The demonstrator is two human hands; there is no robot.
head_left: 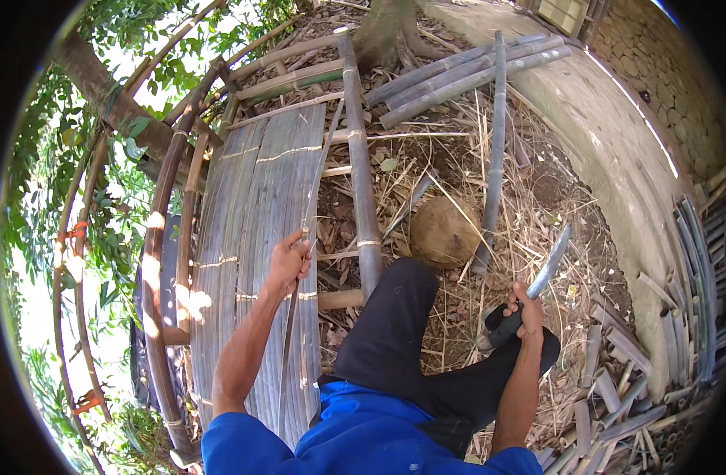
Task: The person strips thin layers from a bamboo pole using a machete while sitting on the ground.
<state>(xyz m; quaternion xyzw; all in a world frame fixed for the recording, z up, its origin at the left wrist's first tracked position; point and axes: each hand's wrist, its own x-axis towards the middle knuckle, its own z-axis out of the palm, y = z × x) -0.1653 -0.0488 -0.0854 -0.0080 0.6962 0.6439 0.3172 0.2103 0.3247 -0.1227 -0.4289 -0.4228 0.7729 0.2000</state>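
Head view: the left hand (pixel 288 265) is closed around 1 long, thin strip (pixel 287 356) running lengthwise over the slatted bamboo desk (pixel 256 202); the right hand (pixel 527 313) is clamped on a curved knife (pixel 551 261), blade pointing forward. The strip should be light, springy, perhaps sharp-edged, best pinched across its flat faces; the knife looks heavier and rigid, best gripped behind the blade.

Sunlit foliage (pixel 42 174) stands opposite a stone wall (pixel 668 83).
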